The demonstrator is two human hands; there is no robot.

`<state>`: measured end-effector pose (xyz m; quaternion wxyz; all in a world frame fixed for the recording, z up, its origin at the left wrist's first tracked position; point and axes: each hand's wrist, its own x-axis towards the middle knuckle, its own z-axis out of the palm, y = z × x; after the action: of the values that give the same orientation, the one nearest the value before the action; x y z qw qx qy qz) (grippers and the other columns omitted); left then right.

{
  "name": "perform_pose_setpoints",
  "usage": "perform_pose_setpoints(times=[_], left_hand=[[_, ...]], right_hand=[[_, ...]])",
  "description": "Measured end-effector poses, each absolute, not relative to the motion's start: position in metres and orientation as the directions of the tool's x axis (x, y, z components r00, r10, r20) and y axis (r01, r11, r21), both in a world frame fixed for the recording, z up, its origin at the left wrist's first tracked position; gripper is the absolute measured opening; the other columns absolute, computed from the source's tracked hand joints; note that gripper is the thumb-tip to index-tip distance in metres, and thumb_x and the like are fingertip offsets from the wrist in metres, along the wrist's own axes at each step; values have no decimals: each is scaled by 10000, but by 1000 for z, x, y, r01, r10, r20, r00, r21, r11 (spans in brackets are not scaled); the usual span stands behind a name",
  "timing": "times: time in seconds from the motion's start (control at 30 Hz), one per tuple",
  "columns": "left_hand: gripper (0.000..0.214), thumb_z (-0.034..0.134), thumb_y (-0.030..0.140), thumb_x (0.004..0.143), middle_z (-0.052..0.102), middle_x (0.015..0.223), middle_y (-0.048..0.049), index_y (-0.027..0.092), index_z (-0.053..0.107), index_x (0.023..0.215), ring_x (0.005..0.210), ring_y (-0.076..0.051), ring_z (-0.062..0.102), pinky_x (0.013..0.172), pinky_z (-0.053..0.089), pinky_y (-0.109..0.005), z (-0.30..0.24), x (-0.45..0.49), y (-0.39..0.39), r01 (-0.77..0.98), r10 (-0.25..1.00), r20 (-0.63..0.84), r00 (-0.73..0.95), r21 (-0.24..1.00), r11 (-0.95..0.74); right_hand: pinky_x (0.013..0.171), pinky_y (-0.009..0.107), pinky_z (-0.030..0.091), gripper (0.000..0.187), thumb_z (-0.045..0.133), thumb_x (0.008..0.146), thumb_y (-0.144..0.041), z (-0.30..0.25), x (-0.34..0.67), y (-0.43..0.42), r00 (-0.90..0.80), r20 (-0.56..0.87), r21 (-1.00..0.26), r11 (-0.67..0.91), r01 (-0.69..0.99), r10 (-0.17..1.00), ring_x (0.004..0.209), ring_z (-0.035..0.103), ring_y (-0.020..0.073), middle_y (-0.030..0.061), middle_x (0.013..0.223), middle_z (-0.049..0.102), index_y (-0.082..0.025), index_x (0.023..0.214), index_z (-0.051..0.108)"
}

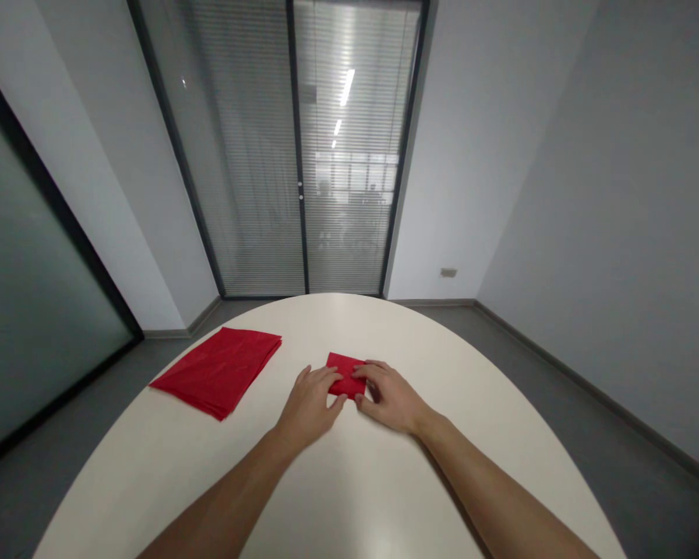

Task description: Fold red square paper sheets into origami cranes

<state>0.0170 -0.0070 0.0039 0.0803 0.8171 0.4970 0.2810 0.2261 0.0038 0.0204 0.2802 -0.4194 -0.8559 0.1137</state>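
A small folded red sheet (346,377), cloth or paper I cannot tell, lies near the middle of the white round table (326,497). My left hand (313,402) grips its left side, fingertips on top and thumb by the near edge. On the opposite side, my right hand (389,394) has curled fingers over the right part and its thumb at the near right corner. Both hands cover parts of the sheet's edges. To the left lies a larger red stack of thin sheets (218,371), slightly wrinkled, with several layers showing along its near edges; neither hand touches it.
The table's curved far edge (333,295) lies just past the sheet. The larger stack reaches the table's left edge. Beyond stand a glass partition with blinds (256,171), pale walls (617,194) and a grey floor (634,466).
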Motion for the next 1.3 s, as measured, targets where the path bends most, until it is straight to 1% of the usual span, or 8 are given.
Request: perform_pose_setpoints(times=[0.17, 0.4, 0.47, 0.67, 0.8, 1.0, 1.13, 1.3], left_hand=[[161, 607, 245, 887, 732, 1142, -57, 227, 667, 1035, 1187, -234, 621, 1147, 314, -494, 8, 17, -8, 755, 856, 387, 343, 429, -496], [143, 556, 184, 905, 728, 1182, -61, 227, 668, 983, 1197, -223, 623, 1122, 353, -473, 7, 17, -5, 761, 869, 380, 317, 445, -472], [155, 527, 170, 919, 731, 1175, -54, 228, 668, 950, 1168, -216, 638, 1109, 370, -459, 5, 17, -3, 763, 873, 384, 300, 453, -462], [173, 506, 166, 932, 752, 1080, -40, 220, 669, 917, 1044, -220, 679, 1061, 412, -446, 1, 16, 0, 755, 872, 402, 280, 469, -459], [213, 479, 159, 949, 756, 1071, -50, 207, 683, 909, 1015, -222, 684, 1014, 447, -414, 2, 16, 1, 744, 860, 418, 292, 466, -479], [184, 550, 140, 910, 755, 987, -60, 188, 697, 1009, 908, -233, 680, 892, 504, -393, 4, 16, -1, 762, 849, 436, 298, 426, -487], [273, 592, 114, 887, 752, 1067, -59, 207, 694, 1122, 973, -234, 677, 924, 500, -402, 3, 15, -1, 752, 830, 449, 332, 405, -520], [245, 602, 98, 884, 750, 1110, -51, 234, 762, 1010, 1043, -244, 668, 974, 486, -441, 1, 17, 0, 757, 798, 456, 393, 332, -563]], right_hand=[[954, 375, 488, 172, 557, 898, -260, 21, 227, 6, -443, 373, -480, 578, 660, 815, 1139, 611, 258, 55, 888, 742, -225, 940, 720], [872, 345, 489, 332, 419, 1014, -329, 23, 224, 7, -418, 378, -501, 562, 658, 826, 968, 639, 224, 61, 921, 723, -218, 846, 682], [831, 335, 487, 336, 410, 1020, -342, 25, 224, 6, -420, 368, -497, 557, 666, 830, 909, 635, 216, 55, 888, 712, -215, 847, 669], [831, 331, 479, 109, 607, 916, -290, 22, 225, 6, -408, 376, -477, 551, 684, 832, 896, 624, 213, 50, 930, 714, -207, 934, 675], [860, 333, 468, 147, 544, 953, -242, 14, 226, 12, -392, 378, -487, 540, 687, 839, 929, 624, 211, 56, 938, 717, -204, 933, 685], [878, 335, 470, 183, 567, 934, -206, 7, 227, 16, -318, 365, -537, 476, 696, 875, 963, 627, 211, 64, 1010, 708, -214, 1080, 675], [880, 337, 475, 194, 575, 931, -199, 5, 229, 18, -278, 378, -550, 456, 699, 883, 947, 625, 206, 66, 1005, 695, -216, 1102, 664], [905, 341, 471, 178, 575, 909, -136, 6, 229, 18, -291, 432, -515, 498, 697, 854, 997, 603, 216, 61, 1002, 697, -213, 1001, 706]])
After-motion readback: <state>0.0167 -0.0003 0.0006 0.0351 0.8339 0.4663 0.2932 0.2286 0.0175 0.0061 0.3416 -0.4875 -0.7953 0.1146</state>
